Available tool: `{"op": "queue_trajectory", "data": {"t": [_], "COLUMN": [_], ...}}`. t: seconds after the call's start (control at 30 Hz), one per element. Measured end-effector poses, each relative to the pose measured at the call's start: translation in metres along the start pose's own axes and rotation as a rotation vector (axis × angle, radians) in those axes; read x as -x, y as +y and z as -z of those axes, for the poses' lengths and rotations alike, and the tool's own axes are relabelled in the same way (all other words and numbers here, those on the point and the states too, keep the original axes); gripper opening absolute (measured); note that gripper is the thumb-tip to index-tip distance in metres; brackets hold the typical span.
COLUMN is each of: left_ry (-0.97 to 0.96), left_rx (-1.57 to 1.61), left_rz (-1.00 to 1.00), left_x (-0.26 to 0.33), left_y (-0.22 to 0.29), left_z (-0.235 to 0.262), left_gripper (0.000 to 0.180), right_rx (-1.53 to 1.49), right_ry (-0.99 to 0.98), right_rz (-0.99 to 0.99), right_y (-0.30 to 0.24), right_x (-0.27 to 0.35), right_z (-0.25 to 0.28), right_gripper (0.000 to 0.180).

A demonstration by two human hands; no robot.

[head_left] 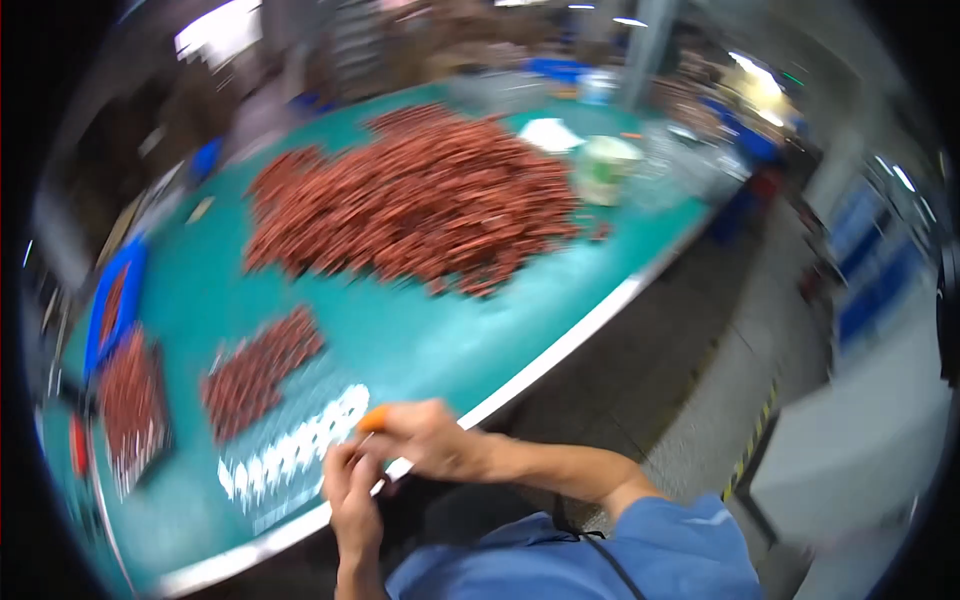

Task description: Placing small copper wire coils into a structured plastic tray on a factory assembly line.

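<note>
The flat teal work table (pixel 420 340) carries a large heap of reddish-brown rod-shaped parts (pixel 420 200) at its far middle. A round pale tub (pixel 603 168) stands right of the heap. A clear grid tray of small white sockets (pixel 290 440) lies at the near edge, partly filled. Left of it sits a flat dark tray of parts (pixel 132 405), behind that a blue plastic bin (pixel 115 305). Both hands, left hand (pixel 352 500) and right hand (pixel 425 438), meet at the tray's near right corner.

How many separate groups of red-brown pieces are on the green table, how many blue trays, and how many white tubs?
Groups of red-brown pieces: 3
Blue trays: 1
White tubs: 1
Total: 5
The table view is blurred; single pieces cannot be counted.
</note>
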State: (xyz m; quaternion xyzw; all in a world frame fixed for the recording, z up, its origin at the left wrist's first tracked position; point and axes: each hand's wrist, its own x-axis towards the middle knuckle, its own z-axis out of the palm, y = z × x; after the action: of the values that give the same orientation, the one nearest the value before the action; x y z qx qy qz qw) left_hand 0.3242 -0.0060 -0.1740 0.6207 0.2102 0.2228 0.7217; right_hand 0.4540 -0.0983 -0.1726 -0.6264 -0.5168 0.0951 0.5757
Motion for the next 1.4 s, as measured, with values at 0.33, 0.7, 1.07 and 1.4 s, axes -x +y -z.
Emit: {"op": "queue_trajectory", "data": {"t": [0.33, 0.7, 1.07, 1.4], "left_ry": [0.204, 0.166, -0.082, 0.003], "left_rx": [-0.471, -0.654, -1.0, -0.999], "left_rz": [-0.537, -0.615, -0.668, -0.624], "left_x": [-0.006, -0.02, -0.023, -0.014], "left_y": [-0.02, -0.035, -0.018, -0.035], "left_z": [0.029, 0.03, 0.036, 0.036], "left_gripper": [0.025, 0.021, 0.025, 0.02], "right_rx": [-0.029, 0.147, 1.065, 1.11], "right_ry": [-0.019, -0.496, -0.086, -0.093], "right_rz": [-0.148, -0.028, 0.269, 0.485], "right_y": [-0.015, 0.083, 0.113, 0.158], "right_x": [-0.068, -0.166, -0.194, -0.199], "right_z": [0.009, -0.047, 0.088, 0.078], "right_gripper": [0.008, 0.013, 0.034, 0.002]}}
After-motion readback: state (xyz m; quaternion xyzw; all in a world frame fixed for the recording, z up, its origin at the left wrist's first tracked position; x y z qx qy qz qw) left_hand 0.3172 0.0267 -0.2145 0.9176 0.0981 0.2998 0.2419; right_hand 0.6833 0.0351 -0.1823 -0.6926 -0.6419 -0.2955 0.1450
